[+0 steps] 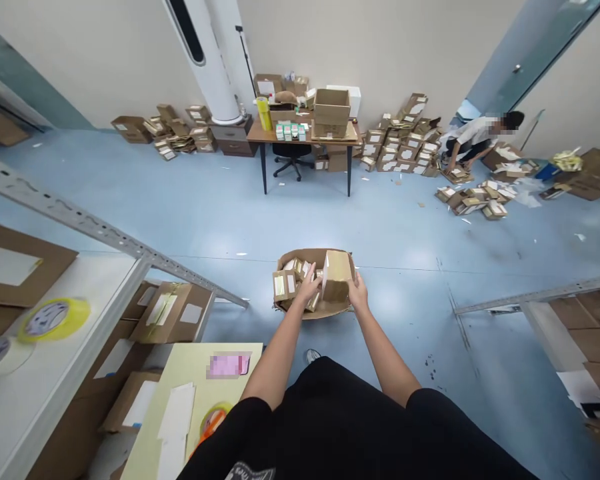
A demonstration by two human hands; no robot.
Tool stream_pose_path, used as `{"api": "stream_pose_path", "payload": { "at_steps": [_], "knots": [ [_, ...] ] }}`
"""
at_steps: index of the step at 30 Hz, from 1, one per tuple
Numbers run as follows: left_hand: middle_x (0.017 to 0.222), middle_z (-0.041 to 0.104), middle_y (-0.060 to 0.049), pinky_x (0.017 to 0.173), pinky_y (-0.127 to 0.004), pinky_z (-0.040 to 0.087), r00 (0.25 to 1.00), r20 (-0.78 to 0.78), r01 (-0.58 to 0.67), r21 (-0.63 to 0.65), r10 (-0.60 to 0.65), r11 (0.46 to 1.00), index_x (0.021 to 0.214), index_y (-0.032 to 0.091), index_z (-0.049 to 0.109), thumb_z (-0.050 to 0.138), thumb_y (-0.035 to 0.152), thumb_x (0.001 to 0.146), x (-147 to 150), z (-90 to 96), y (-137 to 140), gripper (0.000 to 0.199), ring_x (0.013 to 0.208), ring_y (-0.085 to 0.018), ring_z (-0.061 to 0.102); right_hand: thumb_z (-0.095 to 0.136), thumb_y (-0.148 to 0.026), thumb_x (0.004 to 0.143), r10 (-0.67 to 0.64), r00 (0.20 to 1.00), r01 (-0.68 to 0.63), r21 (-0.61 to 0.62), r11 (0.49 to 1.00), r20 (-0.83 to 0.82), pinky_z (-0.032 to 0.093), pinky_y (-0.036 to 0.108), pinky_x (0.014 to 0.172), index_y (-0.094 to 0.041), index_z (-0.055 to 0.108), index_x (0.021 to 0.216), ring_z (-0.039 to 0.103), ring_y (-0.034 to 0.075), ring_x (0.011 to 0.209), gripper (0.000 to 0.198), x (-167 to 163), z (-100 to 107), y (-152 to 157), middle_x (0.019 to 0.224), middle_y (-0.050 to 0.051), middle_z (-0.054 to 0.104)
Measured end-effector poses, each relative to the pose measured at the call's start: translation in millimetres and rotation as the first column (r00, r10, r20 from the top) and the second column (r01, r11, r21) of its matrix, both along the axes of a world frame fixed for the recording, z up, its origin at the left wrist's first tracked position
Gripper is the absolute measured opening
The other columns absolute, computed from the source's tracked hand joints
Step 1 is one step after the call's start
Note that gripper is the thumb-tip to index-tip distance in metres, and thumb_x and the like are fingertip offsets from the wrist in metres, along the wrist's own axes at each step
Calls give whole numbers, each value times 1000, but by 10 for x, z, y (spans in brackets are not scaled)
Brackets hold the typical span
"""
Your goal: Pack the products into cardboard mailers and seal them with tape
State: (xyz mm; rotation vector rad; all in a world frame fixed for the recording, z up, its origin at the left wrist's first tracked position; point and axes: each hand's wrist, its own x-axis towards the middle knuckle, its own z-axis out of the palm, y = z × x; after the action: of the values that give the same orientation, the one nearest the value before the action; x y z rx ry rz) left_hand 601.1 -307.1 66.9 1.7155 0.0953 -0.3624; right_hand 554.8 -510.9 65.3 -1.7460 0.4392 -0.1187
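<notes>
The person's top [330, 420] is black, short-sleeved, with a grey-and-white print [251, 472] (partly out of view); shoe [312, 356] whitish; left hand [308, 288] and right hand [359, 292] bare.

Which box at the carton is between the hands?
The big box, at the right side of the carton, between left hand and right hand; the other boxes there are smaller, further left.

Both arms [281, 353] stretched forward and down, converging; left grip [308, 288] loosely spread, right grip [359, 292] turned inward.
</notes>
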Motion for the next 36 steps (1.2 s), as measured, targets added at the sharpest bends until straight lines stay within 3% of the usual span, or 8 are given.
{"api": "stream_pose_path", "payload": {
  "at_steps": [2,4,8,12,18,23,29,36],
  "knots": [
    [174,27,-8,128,-45,28,999,0,-45,33,45,998,165,27,36,62,47,96,147,30,-69,76,161,-30,26,59,-46,92,-68,996,65,60,996,53,48,43,117,-17,55,149,59,28,138,64,126,142,-123,150,15,61],
    [173,32,-11,127,-46,30,996,-21,-90,42,91,995,163,25,39,64,47,95,182,22,-66,76,159,-31,30,63,-46,90,-60,992,47,118,992,109,47,44,118,-17,60,144,59,28,138,61,154,218,-127,148,15,63],
    [162,49,-15,122,-44,39,989,-42,-143,20,143,990,159,20,46,66,47,95,38,-58,43,72,150,-31,45,67,-49,88,14,994,-31,159,987,106,51,46,113,-20,65,138,63,29,133,57,18,213,121,141,13,69],
    [155,57,-16,117,-41,45,983,-43,-181,-23,180,983,151,16,55,67,43,94,-127,-52,221,65,142,-30,55,70,-48,84,114,992,-121,150,981,58,53,45,110,-21,70,130,64,31,131,53,-104,232,453,137,12,71],
    [153,59,-14,118,-41,44,971,80,-223,-50,226,974,146,20,60,67,47,93,-403,205,635,59,143,-29,54,68,-46,85,262,960,-274,157,949,97,54,44,106,-21,69,132,64,31,130,53,-104,399,946,138,12,70],
    [149,62,-14,113,-45,49,909,174,-373,-70,379,925,144,22,63,67,52,93,-874,452,1048,59,144,-31,53,67,-46,86,409,903,-424,120,898,129,51,48,111,-22,65,139,57,33,138,59,-224,452,1446,145,12,65],
    [153,59,-14,114,-46,48,769,256,-588,-77,585,806,142,23,64,69,50,92,-1810,674,1729,57,144,-31,52,66,-46,87,661,731,-676,52,735,166,51,50,110,-23,61,144,55,34,139,62,-659,487,2255,150,15,60],
    [156,55,-13,115,-48,47,510,279,-825,-108,814,554,145,26,62,69,49,94,-3348,808,2549,57,146,-32,50,62,-45,90,868,441,-885,-49,463,229,51,52,109,-26,58,148,54,33,140,61,-1644,617,3337,155,13,56]
  ]
}}
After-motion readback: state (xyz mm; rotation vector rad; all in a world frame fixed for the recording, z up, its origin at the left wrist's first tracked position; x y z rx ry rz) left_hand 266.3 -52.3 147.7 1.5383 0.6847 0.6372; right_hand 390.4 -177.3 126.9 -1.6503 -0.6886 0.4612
